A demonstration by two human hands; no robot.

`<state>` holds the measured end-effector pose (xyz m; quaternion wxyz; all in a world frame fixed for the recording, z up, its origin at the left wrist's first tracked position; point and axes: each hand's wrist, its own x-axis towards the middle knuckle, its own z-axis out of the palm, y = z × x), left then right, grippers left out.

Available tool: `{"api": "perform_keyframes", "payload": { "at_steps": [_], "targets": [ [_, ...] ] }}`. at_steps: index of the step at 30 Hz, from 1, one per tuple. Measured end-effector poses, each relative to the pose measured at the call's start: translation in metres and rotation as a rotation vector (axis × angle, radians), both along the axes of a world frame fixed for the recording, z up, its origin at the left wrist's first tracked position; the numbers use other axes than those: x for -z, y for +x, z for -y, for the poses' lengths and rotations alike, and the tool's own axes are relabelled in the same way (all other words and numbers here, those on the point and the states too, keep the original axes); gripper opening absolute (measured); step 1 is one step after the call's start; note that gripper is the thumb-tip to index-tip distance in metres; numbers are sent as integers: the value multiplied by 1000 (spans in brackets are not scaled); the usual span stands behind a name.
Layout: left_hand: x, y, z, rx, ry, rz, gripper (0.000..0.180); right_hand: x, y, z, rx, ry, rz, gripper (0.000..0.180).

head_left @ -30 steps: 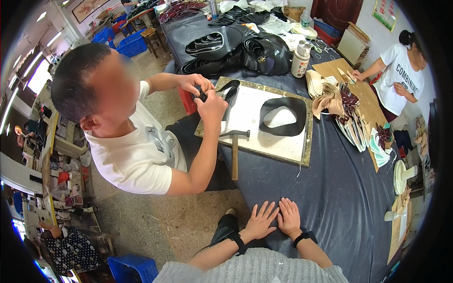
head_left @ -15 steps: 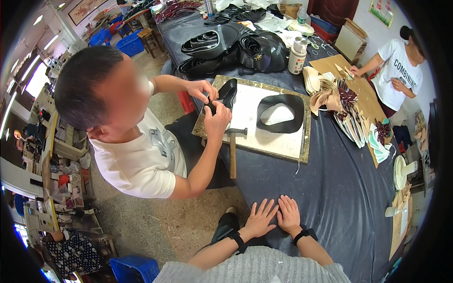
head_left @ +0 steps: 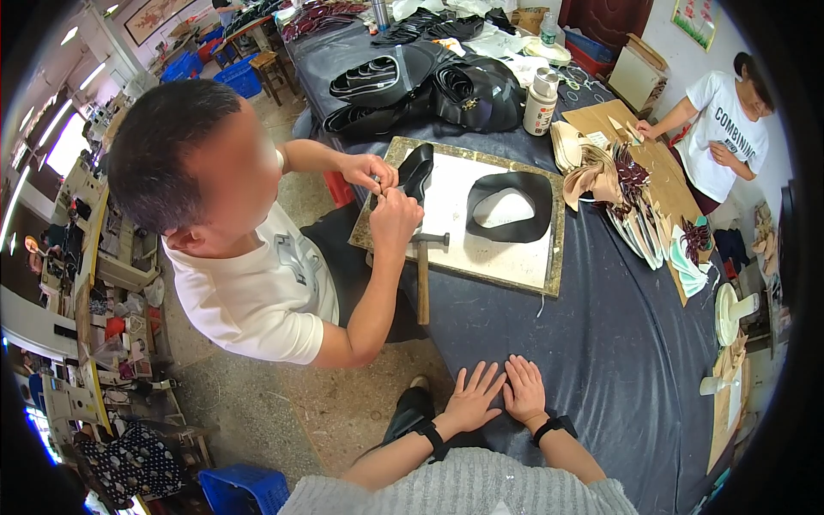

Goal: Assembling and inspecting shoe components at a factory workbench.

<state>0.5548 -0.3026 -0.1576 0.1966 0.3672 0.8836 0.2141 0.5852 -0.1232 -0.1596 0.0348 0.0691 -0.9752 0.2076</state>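
Observation:
My left hand [head_left: 474,398] lies flat on the dark table cover [head_left: 592,360], fingers spread and holding nothing. Beside it rests my right hand [head_left: 524,390], also flat and open, its fingers closer together. Each wrist wears a black band. Ahead of my hands is a white-topped board [head_left: 524,264] with a worn rim. On it lie a ring-shaped black piece [head_left: 510,207] and the head of a hammer [head_left: 423,279], whose wooden handle hangs over the board's near edge. A co-worker at the left works with both hands on a black piece [head_left: 417,174] at the board's left side.
Black rolled bundles [head_left: 476,94] and a white bottle [head_left: 541,102] stand beyond the board. To the right, stacked beige pieces [head_left: 573,159] lie on cardboard [head_left: 678,184], where another person in a white T-shirt [head_left: 725,129] stands. A blue crate [head_left: 245,489] sits on the floor at lower left.
The co-worker's head has shifted slightly right, and their hands have moved closer together on the black piece. My own hands have stayed in place.

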Motion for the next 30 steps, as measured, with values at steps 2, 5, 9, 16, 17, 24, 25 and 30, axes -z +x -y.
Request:
{"api": "perform_keyframes", "payload": {
  "at_steps": [2,5,9,16,17,24,25,30],
  "targets": [
    [3,1,0,-1,5,-6,78,0,1,0,1,2,2,47],
    [7,2,0,5,44,-25,76,-1,1,0,8,3,5,47],
    [3,0,-1,8,23,-13,77,-2,-1,0,17,-4,-19,46],
    [3,0,0,7,13,-9,79,-2,-1,1,13,4,-27,45],
    [4,0,0,3,25,-19,79,-2,-1,1,15,9,-26,45],
    [2,0,0,2,23,-31,79,-31,-60,1,223,-356,-184,38],
    [4,0,2,-8,24,-25,79,-49,-87,3,195,-321,-252,38],
    [10,1,3,10,25,10,77,-94,-214,8,92,-170,-348,43]
  ]
}}
